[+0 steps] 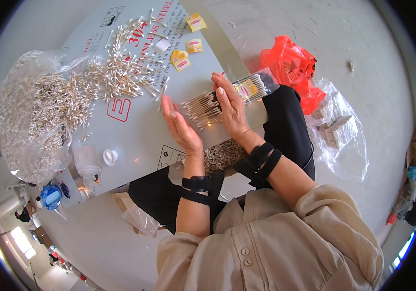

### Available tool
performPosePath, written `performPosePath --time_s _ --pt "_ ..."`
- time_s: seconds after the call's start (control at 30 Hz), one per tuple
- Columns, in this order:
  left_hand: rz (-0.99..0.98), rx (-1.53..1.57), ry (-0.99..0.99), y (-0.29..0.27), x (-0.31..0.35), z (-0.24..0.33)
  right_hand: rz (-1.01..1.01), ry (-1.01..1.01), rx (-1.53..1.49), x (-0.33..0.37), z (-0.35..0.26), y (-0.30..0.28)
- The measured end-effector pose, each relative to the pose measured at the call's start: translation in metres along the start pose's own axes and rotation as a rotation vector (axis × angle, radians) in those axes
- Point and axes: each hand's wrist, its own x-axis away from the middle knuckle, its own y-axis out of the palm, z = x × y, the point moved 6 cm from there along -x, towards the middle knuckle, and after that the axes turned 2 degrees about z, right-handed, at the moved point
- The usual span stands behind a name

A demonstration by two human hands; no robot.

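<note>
A row of wooden-stick cotton swabs (202,107) lies on the table between my two hands. My left hand (183,128) is upright at its left end, fingers stretched out and holding nothing. On the row's other side my right hand (232,110) has its fingers extended, its palm edge against the swabs. Just beyond the right hand is a clear plastic sleeve (266,80) with swabs and a yellow label card (247,89) in it. The right hand hides where the row and the sleeve meet. A few loose swabs (162,88) lie by my left fingertips.
Loose swabs (120,72) heap beside a big clear bag of swabs (48,111) at left. Yellow cards (180,61) and a white lid (111,156) lie on the table (140,126). A box of swabs (222,156) is by my lap; red (285,60) and clear bags (339,131) are right.
</note>
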Motion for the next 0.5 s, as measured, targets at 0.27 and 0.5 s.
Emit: performPosePath --time_s 0.27,0.5 --pt "-0.062 -0.179 0.088 0.002 0.0 0.014 0.022 0.058 -0.119 -0.002 0.008 -0.001" --pt "-0.451 -0.998 0.463 0.024 0.022 0.049 0.002 0.014 -0.017 0.007 -0.004 -0.026"
